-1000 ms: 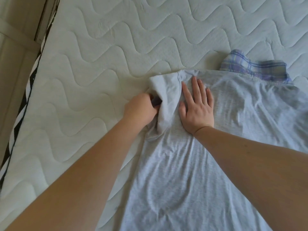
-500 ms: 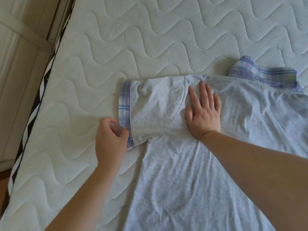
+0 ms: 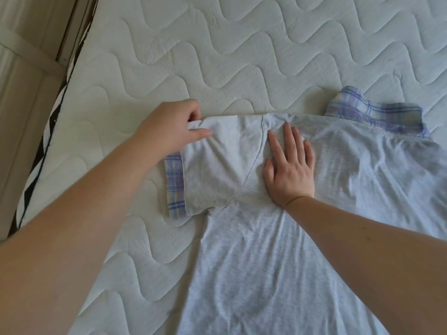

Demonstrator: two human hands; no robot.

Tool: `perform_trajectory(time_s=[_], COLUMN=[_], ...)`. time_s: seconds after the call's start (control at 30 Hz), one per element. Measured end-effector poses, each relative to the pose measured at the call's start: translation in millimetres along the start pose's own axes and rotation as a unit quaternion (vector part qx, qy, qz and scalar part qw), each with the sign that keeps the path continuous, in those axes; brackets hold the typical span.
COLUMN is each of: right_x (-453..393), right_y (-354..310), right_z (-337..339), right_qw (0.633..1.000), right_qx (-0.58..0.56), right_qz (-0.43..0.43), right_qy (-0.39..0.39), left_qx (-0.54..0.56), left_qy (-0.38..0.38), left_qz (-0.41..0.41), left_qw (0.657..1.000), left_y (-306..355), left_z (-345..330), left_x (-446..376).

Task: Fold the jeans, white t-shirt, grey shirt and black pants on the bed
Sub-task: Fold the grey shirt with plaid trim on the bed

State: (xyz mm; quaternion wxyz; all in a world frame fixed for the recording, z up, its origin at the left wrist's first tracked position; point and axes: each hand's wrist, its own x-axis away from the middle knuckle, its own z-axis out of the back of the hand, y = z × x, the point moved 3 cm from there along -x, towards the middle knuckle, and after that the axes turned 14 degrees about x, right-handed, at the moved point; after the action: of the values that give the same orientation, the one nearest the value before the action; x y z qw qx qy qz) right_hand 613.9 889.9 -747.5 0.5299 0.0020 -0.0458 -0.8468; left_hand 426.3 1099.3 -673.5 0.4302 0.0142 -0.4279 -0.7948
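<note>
Grey shirt: pale grey cotton shirt with plaid collar and cuff (image 3: 278,250) lies flat on the white wave-quilted mattress (image 3: 217,56) — long axis runs toward the viewer, collar (image 3: 372,114) at the far end.
Sleeve (image 3: 212,170): spread out leftward.
Left hand (image 3: 169,129): pinches the sleeve's upper edge.
Right hand (image 3: 289,170): fingers flat, slightly spread — pressing the shoulder.

The light grey cotton shirt (image 3: 278,262) with plaid-trimmed collar and cuff lies spread flat on the white quilted bed (image 3: 193,56). The right hand (image 3: 289,170) presses flat, fingers straight, on the shoulder beside the sleeve seam. The left hand (image 3: 169,129) pinches the upper edge of the spread sleeve between thumb and fingers.
</note>
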Motion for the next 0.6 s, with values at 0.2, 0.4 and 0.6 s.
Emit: perform_trajectory(time_s=[0.2,0.4,0.6], right_x=[-0.5,-0.1,-0.6], right_y=[0.6,1.0,1.9], right_z=[0.3,-3.1,-5.4], right_qw=[1.000,1.000,1.000], right_qx=[-0.002,0.009,0.007], right_qz=[0.005,0.009,0.008], right_qy=[0.000,-0.002,0.004], left_qx=[0.007,0.158,0.006], left_qy=[-0.015,0.258,0.218], left_qz=[0.115,0.083,-0.118], left_qw=[0.993,0.950,0.969], left_y=[-43.0,-46.4,-11.8], left_z=[2.6,-5.7,-54.9], left_x=[21.0,66.2,141.5])
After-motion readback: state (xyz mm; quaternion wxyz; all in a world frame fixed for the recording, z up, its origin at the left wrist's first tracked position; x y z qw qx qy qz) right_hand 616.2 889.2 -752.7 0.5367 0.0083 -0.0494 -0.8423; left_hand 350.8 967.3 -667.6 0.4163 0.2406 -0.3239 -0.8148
